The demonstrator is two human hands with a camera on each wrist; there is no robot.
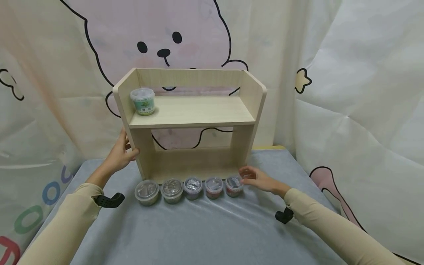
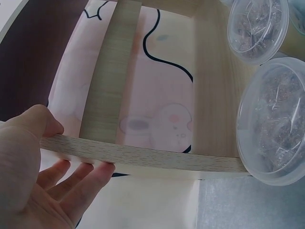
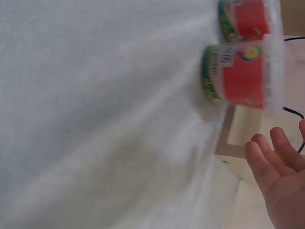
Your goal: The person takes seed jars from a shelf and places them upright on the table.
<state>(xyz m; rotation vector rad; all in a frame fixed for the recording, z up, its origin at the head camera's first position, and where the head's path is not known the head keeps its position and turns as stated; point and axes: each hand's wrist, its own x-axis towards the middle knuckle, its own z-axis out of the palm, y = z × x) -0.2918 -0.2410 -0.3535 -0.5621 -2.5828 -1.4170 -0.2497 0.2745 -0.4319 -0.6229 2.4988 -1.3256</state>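
Note:
A pale wooden two-tier shelf [image 1: 195,110] stands on the cloth-covered table. My left hand [image 1: 120,152] grips the edge of its left side panel, thumb on one face and fingers on the other, as the left wrist view also shows around the panel edge [image 2: 157,159]. On the upper board, at the left, sits a lidded plastic tub [image 1: 144,103] with a green label. My right hand [image 1: 260,179] is beside the rightmost tub [image 1: 233,187] of a row in front of the shelf. Its fingers are spread apart from that red-labelled tub [image 3: 243,76] in the right wrist view.
Several clear-lidded tubs line the shelf's front base, among them a larger one [image 1: 147,192] at the left end and another [image 1: 172,190] beside it. Grey cloth [image 1: 198,235] covers the table. Printed curtains [image 1: 361,92] hang behind and at both sides.

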